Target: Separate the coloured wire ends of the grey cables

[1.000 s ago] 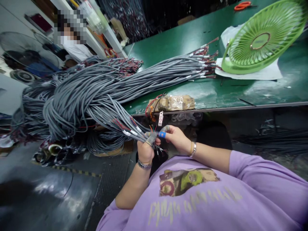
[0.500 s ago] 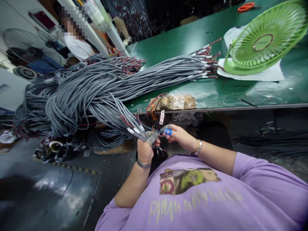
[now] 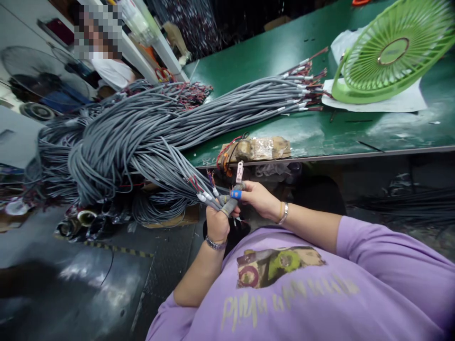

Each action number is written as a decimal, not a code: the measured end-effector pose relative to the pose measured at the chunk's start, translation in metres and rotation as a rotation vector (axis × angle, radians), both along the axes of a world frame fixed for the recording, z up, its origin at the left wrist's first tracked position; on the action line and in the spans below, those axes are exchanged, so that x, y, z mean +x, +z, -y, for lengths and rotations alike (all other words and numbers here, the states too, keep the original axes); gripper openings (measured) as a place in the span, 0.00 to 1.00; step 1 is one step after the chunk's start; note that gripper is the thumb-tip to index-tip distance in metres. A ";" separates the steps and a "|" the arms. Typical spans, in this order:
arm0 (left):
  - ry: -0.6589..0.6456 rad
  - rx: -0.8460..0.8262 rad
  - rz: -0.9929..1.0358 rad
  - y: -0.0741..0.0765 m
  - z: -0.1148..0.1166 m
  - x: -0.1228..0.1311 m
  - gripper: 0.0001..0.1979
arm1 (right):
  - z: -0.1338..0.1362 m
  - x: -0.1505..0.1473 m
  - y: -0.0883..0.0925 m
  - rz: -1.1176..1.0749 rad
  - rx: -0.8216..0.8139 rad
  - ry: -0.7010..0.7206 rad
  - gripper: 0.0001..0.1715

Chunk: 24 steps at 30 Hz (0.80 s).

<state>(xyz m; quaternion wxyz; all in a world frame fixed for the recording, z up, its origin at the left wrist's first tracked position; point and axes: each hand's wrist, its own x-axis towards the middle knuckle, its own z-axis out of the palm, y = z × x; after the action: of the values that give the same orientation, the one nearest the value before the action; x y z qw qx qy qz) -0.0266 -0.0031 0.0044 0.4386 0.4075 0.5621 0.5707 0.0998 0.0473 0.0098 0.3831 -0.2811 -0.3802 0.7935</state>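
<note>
My left hand (image 3: 218, 220) is closed around the ends of several grey cables (image 3: 194, 182), which run down to it from the bench. Grey coverings wrap some of its fingers. Red and blue wire ends (image 3: 195, 183) fan out above white sleeves (image 3: 205, 195) just left of that hand. My right hand (image 3: 261, 199), with blue tape on a finger, meets the left hand at the cable tips. Its thumb and finger are pinched on the thin wires there; the exact strand is hidden by the fingers.
A large pile of grey cables (image 3: 106, 137) lies across the green bench (image 3: 249, 57). A green fan (image 3: 391, 52) stands at right on white paper. A taped wooden block (image 3: 263, 149) sits at the bench edge. Another person (image 3: 110, 71) is at the far left.
My right hand has moved left and closed in on the left hand. The thin coloured wires that stood up between the hands are now mostly covered by the fingers.
</note>
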 end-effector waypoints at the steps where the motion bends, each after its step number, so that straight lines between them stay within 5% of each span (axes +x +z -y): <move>1: 0.008 0.008 0.006 -0.001 0.000 0.001 0.12 | 0.001 -0.001 0.001 0.001 -0.013 -0.016 0.21; 9: 0.013 0.055 0.082 0.000 -0.002 -0.001 0.13 | -0.003 0.007 -0.010 -0.055 -0.028 0.015 0.23; 15: -0.018 -0.013 0.145 0.010 -0.003 -0.009 0.11 | -0.019 0.024 -0.031 -0.089 -0.311 -0.018 0.22; 24: -0.271 -0.171 0.129 0.027 -0.018 -0.011 0.10 | -0.044 0.017 -0.012 -0.172 -0.174 0.121 0.24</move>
<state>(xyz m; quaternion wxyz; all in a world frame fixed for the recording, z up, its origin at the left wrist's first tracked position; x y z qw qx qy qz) -0.0377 0.0146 0.0316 0.5799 0.4031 0.5191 0.4814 0.1167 0.0909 -0.0027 0.3397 -0.2210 -0.2919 0.8664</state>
